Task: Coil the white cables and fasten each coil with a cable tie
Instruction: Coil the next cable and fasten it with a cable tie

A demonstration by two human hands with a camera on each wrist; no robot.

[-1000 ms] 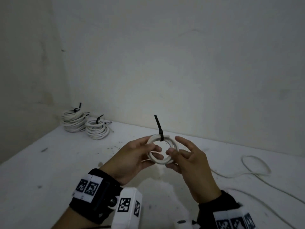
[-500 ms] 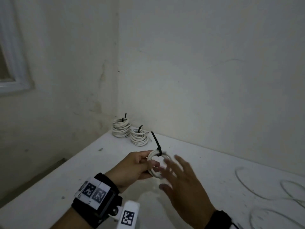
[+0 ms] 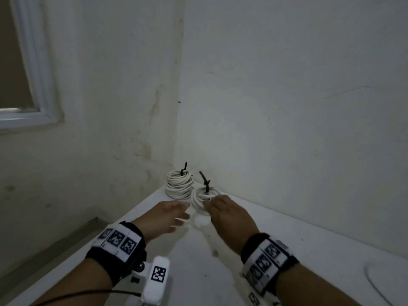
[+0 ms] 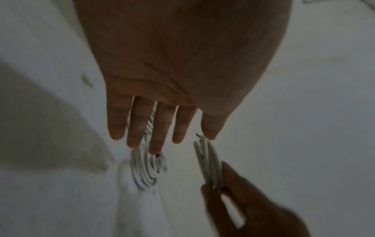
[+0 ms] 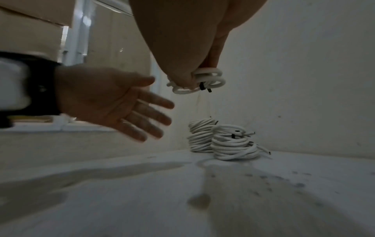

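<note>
My right hand (image 3: 209, 203) pinches a small white cable coil (image 3: 199, 195) bound with a black cable tie (image 3: 206, 184) whose tail sticks up. It holds the coil in the air near the table's far corner. The right wrist view shows the held coil (image 5: 198, 81) above the table, with its tie (image 5: 202, 86) at the lower edge. My left hand (image 3: 184, 212) is just left of it, open, fingers straight, holding nothing. In the left wrist view the left hand (image 4: 162, 141) is spread, and the right hand (image 4: 213, 187) grips the coil (image 4: 209, 168) edge-on.
Two stacks of tied white coils (image 5: 201, 136) (image 5: 233, 144) stand in the corner against the walls; the head view shows the left stack (image 3: 178, 184). A loose white cable (image 3: 373, 281) lies at the right of the white table (image 3: 287, 239). A window frame (image 3: 33, 85) is at left.
The tied coil has passed from my left hand to my right. The left hand has let go and opened. Both hands have moved forward toward the corner stacks.
</note>
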